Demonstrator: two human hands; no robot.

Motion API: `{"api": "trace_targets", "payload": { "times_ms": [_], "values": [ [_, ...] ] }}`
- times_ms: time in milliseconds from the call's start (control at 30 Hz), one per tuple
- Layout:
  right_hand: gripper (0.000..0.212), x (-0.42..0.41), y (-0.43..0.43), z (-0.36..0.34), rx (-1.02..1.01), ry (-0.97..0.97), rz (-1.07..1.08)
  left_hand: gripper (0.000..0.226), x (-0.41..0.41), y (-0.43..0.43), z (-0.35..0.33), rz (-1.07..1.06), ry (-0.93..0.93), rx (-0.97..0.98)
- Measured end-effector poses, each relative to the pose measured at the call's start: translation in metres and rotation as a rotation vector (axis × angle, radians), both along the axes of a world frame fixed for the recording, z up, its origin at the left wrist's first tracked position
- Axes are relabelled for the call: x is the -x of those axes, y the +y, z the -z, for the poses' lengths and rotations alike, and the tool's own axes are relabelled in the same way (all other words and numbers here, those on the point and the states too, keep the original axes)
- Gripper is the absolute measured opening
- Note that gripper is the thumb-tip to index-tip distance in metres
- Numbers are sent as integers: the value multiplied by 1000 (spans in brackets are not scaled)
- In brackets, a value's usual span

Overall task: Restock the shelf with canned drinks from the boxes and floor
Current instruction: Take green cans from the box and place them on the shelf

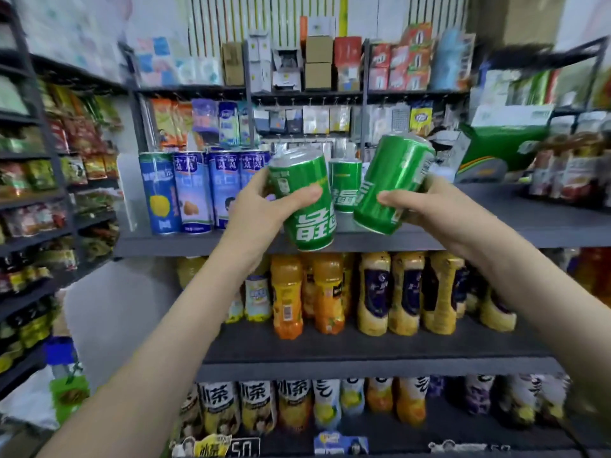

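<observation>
My left hand [256, 214] grips a green can [302, 201] with white lettering, held tilted just above the front edge of the grey shelf [496, 226]. My right hand [426, 209] grips a second green can [391, 185], tilted to the right, over the same shelf. A third green can [345, 183] stands upright on the shelf between and behind the two held cans. Blue-and-white tall cans [191, 191] stand in a row on the shelf's left part.
The shelf right of the cans is bare up to a green box [496, 150] and cartons at the far right. Orange and yellow bottles [330, 292] fill the shelf below, tea bottles [258, 404] the lowest one. A snack rack [49, 180] lines the left side.
</observation>
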State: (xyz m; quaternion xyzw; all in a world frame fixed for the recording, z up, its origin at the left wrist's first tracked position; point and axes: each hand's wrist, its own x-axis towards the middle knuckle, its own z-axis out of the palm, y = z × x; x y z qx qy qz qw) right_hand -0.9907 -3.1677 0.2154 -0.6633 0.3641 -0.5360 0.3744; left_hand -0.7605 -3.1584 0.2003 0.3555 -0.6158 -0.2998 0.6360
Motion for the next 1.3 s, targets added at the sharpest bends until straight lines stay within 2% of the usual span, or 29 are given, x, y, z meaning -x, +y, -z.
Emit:
{"api": "trace_targets", "payload": {
  "times_ms": [167, 233, 333, 367, 500, 567, 767, 933, 1067, 1133, 1167, 1233, 1300],
  "values": [
    [33, -7, -69, -12, -44, 102, 73, 40, 3, -37, -16, 26, -15, 11],
    [47, -12, -89, -10, -104, 169, 99, 37, 6, -50, -19, 42, 8, 1],
    [81, -13, -118, -5, -155, 245, 106, 39, 10, -67, -18, 41, -26, -10],
    [82, -13, -127, -5, -157, 257, 97, 41, 11, -71, -17, 36, -43, -16],
    [46, -16, -140, -7, -157, 271, 73, 51, 19, -85, -12, -3, -72, -33],
    [39, -15, -146, -6, -162, 279, 55, 60, 21, -90, -11, -46, -91, -47],
    [39, -15, -158, -5, -151, 368, 102, 82, 29, -98, -7, -99, -152, -92],
    [40, -18, -157, -5, -116, 380, 166, 76, 36, -101, -10, -108, -170, -125],
    [76, -17, -150, -2, 37, 428, 287, 59, 37, -102, -11, -154, -239, -138],
    [65, -18, -136, -4, 151, 335, 339, 60, 39, -102, -13, -193, -242, -127],
    [56, -17, -128, -5, 172, 270, 295, 59, 40, -101, -14, -186, -222, -134],
    [46, -13, -113, -5, 116, 201, 61, 46, 44, -100, -16, -86, -140, -181],
    [54, -9, -104, -2, 20, 237, -143, 31, 54, -98, -19, 46, -77, -229]
  ]
}}
